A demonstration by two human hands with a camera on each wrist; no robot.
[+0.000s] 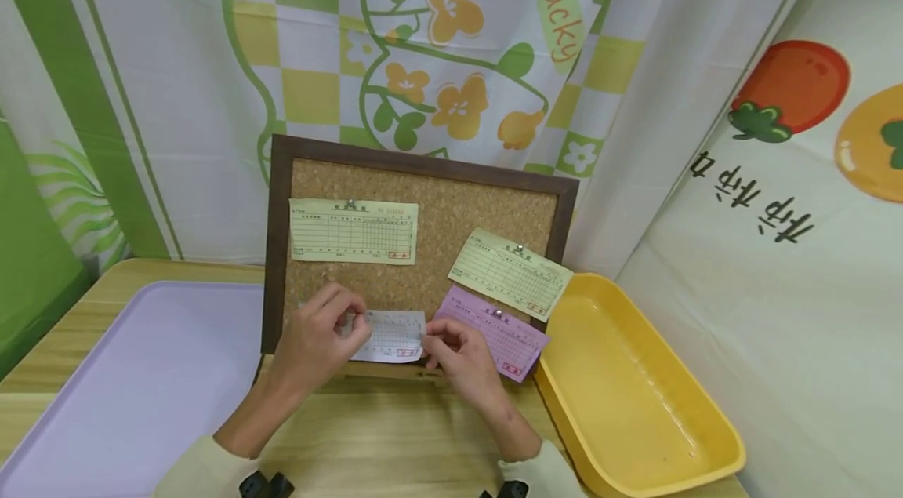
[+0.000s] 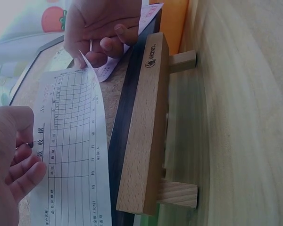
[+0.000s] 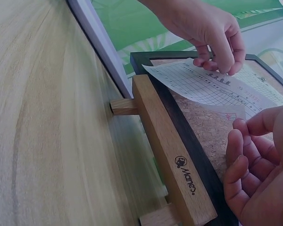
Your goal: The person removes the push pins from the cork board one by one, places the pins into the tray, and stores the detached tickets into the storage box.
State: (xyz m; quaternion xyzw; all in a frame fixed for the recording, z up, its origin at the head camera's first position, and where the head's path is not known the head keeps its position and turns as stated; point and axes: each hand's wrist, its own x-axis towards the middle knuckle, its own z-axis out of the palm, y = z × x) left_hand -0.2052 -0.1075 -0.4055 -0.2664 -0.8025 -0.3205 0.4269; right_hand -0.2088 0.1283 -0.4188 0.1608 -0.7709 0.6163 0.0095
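Observation:
A white receipt slip (image 1: 388, 335) lies over the lower part of the cork board (image 1: 430, 208), its free edge curling off the cork in the wrist views. My right hand (image 1: 462, 361) pinches its right edge between thumb and finger. At the slip's printed heading, my left hand (image 1: 320, 333) pinches a small dark push pin (image 2: 30, 144), mostly hidden by the fingertips. Above the left hand a yellow slip (image 1: 353, 231) is pinned up. On the right, a second yellow slip (image 1: 511, 270) hangs tilted, overlapping a tilted purple slip (image 1: 494, 329); each has a pin near its top.
The board leans on a wooden stand (image 2: 144, 127) before a patterned curtain (image 1: 310, 35). To the left lies a lilac tray (image 1: 141, 380). A deep yellow tray (image 1: 635, 372) stands to the right, close against the board. Both are on the wood-grain table (image 1: 381, 443).

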